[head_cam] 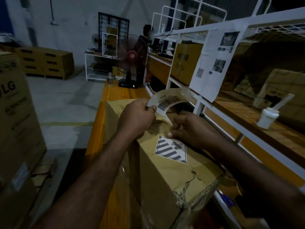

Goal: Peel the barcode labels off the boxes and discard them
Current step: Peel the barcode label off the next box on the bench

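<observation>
A white barcode label (pixel 170 100) curls in the air above a brown cardboard box (pixel 168 176) that lies on a yellow wooden table (pixel 97 138). My left hand (pixel 137 118) pinches the label's left edge between thumb and fingers. My right hand (pixel 191 128) pinches the label's lower corner just over the box top. A diamond sticker with black stripes (pixel 171 150) is stuck on the box below my hands. The box's near corner is torn and wrapped in clear tape.
A white metal shelf rack (pixel 203 103) with boxes and printed sheets stands to the right, holding a white bottle (pixel 267 117). Large cartons (pixel 14 113) stand at left. A red pedestal fan (pixel 130 63) and a person stand beyond the table's far end.
</observation>
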The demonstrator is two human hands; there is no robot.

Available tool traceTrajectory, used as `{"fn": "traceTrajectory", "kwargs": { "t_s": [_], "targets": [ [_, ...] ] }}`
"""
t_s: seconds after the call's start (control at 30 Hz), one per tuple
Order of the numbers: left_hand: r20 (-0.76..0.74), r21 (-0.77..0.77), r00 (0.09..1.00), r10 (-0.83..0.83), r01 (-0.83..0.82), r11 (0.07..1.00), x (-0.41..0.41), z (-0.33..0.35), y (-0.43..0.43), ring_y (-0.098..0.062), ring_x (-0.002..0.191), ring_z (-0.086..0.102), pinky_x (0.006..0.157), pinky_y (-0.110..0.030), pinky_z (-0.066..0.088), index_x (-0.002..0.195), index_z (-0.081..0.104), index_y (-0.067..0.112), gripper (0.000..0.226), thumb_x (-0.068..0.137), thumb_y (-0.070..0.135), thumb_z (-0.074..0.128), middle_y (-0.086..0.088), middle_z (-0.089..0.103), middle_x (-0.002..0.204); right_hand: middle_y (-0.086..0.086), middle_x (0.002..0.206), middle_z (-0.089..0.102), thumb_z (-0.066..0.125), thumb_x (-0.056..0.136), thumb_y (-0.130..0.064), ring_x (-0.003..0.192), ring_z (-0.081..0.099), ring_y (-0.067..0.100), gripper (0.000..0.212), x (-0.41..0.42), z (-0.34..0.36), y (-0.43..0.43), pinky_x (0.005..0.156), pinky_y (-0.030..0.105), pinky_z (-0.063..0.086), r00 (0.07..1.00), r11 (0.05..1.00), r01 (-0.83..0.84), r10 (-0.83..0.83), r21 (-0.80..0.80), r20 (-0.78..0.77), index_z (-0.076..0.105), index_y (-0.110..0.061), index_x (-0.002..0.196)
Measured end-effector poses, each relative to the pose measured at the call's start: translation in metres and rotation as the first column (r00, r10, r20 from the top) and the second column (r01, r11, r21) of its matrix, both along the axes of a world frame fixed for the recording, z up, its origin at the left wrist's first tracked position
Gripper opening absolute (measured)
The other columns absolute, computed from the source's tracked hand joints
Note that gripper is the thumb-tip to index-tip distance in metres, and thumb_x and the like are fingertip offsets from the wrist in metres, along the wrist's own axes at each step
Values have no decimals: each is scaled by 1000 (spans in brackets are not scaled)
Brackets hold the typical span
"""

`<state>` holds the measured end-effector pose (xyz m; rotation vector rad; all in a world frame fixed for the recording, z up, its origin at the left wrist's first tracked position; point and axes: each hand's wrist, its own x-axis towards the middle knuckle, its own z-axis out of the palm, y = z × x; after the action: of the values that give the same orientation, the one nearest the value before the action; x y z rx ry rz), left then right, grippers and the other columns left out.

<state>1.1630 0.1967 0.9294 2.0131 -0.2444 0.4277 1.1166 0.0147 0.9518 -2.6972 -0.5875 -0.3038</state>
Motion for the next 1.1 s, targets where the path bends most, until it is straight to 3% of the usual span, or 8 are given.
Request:
{"fn": "traceTrajectory", "kwargs": {
  "t_s": [0.1, 0.27, 0.47, 0.6, 0.73, 0.87, 1.0, 1.1],
  "targets": [
    [10, -23, 1000, 2, -1, 1000, -1, 0, 6, -17, 73, 68, 71, -48, 60, 90, 65, 26, 12, 95, 34, 56, 4, 72, 78, -8, 90, 58, 77, 78, -40, 85, 57, 11, 26, 9, 0, 32, 71, 45, 55, 999, 1000, -24, 24, 13, 41, 54, -33, 65],
    [28, -88, 999, 21, -18, 996, -1, -2, 13, -16, 75, 68, 68, -45, 60, 101, 68, 22, 16, 96, 32, 56, 4, 72, 80, -12, 84, 56, 69, 78, -47, 87, 54, 5, 20, -44, -12, 17, 70, 26, 48, 973, 973, -231, 231, 25, 27, 57, -35, 70],
    [36, 70, 998, 43, -45, 997, -3, -2, 1, -18, 76, 66, 70, -46, 59, 102, 66, 26, 17, 96, 37, 54, 4, 70, 83, -9, 83, 59, 76, 78, -43, 81, 56, 4, 22, -13, -4, -2, 69, 34, 48, 999, 997, -28, 27, 75, 22, 61, -31, 67],
    [22, 21, 998, 52, -53, 998, -1, -1, 8, -18, 73, 68, 70, -46, 60, 92, 66, 25, 16, 94, 36, 55, 4, 71, 80, -6, 85, 59, 72, 78, -44, 82, 57, 14, 23, -6, -6, 40, 71, 48, 53, 994, 996, -83, 81, 21, 75, 59, -28, 69],
    [21, -32, 998, 61, -61, 998, 1, -2, 11, -18, 77, 68, 68, -37, 58, 98, 69, 22, 16, 96, 32, 57, 2, 73, 83, -11, 84, 55, 67, 78, -51, 84, 52, 4, 24, -43, -12, 27, 68, 30, 48, 970, 972, -235, 233, 21, 65, 57, -31, 70],
    [29, 7, 998, 57, -57, 998, 2, -4, 5, -18, 79, 68, 70, -40, 58, 100, 67, 23, 17, 96, 34, 55, 2, 72, 86, -15, 88, 55, 68, 73, -60, 88, 53, -1, 20, -42, -7, -16, 69, 21, 42, 990, 989, -133, 135, 57, -42, 57, -44, 68],
    [40, 58, 998, 54, -56, 997, 0, -3, 2, -19, 78, 67, 72, -45, 58, 99, 67, 23, 18, 96, 35, 55, 1, 72, 86, -9, 89, 56, 77, 79, -36, 84, 55, 3, 23, -10, -2, 0, 67, 29, 45, 1000, 996, -16, 17, 88, -5, 63, -20, 71],
    [64, 69, 996, 60, -64, 996, -1, -3, 5, -18, 76, 66, 70, -45, 58, 96, 66, 23, 16, 96, 34, 55, 1, 71, 84, -6, 84, 57, 76, 78, -41, 81, 57, 14, 25, -2, -4, 25, 69, 41, 52, 996, 999, -39, 39, -2, 77, 56, -32, 66]
  ]
}}
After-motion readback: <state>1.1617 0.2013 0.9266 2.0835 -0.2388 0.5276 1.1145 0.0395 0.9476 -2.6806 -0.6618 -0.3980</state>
